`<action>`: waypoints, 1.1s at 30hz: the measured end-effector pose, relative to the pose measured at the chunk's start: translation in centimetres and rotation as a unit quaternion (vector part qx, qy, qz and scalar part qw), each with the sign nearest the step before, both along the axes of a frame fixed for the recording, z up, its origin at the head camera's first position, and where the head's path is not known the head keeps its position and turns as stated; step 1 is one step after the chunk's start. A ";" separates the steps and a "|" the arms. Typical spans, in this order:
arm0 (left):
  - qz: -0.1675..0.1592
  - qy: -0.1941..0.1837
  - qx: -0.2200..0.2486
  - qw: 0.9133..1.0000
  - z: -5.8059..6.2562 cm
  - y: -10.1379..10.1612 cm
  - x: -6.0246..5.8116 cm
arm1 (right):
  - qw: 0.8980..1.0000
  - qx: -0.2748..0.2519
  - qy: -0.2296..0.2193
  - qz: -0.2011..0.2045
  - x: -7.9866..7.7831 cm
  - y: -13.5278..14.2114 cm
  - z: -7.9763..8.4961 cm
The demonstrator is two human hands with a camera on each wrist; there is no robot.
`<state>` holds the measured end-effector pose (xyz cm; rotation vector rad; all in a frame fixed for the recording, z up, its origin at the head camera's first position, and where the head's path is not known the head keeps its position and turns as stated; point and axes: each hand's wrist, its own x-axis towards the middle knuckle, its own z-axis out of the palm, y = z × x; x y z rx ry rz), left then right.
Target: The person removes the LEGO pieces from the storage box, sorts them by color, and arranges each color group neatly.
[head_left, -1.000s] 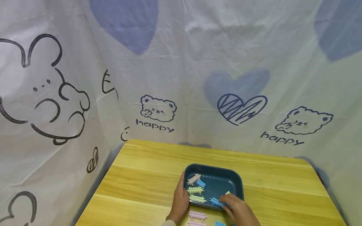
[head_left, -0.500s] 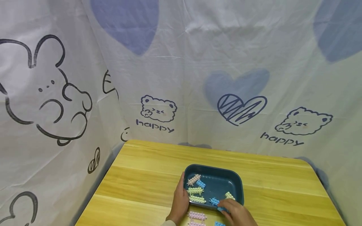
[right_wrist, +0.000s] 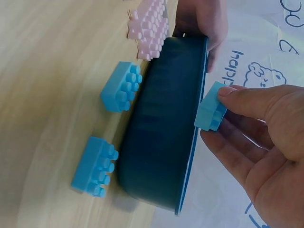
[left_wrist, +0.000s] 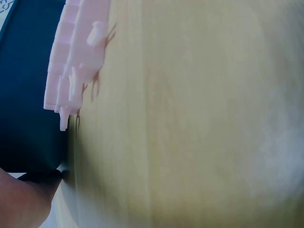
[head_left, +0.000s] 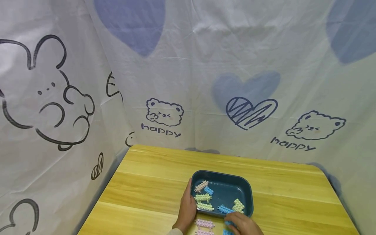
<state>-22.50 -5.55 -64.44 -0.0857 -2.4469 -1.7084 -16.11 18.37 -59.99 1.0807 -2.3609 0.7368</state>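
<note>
A dark teal tray point(head_left: 217, 179) sits on the wooden table, with my left hand point(head_left: 187, 204) holding its left end. My right hand point(head_left: 245, 223) pinches a small blue building block point(right_wrist: 210, 107) between thumb and fingers at the tray's near rim. Inside the tray, a long blue piece point(head_left: 225, 209) and a pale yellow piece point(head_left: 238, 206) lie at the right. Two pale yellow-green pieces point(head_left: 203, 197), a beige piece point(head_left: 201, 186) and a small blue block point(head_left: 209, 190) lie at the left.
In front of the tray are pink studded pieces point(head_left: 205, 223). Two blue blocks point(right_wrist: 121, 88) lie on the table point(right_wrist: 42, 118) beside the tray's near wall in the right wrist view. A printed white cloth point(head_left: 194, 81) hangs behind the table.
My right hand has drawn back toward the near rim with the blue block, uncovering the yellow piece and more of the long blue piece. The left hand stays on the tray.
</note>
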 end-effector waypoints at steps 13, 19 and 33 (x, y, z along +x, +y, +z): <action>0.002 -0.001 -0.001 1.000 -0.1 -0.1 -0.2 | 0.995 0.047 -0.082 0.010 0.6 0.1 -0.5; -0.001 0.002 0.005 1.000 0.2 0.0 -0.2 | 0.998 0.041 -0.054 0.011 0.7 0.0 -0.6; 0.000 0.002 0.002 1.000 0.1 -0.1 0.1 | 0.990 -0.049 0.044 0.123 1.2 -0.6 -5.2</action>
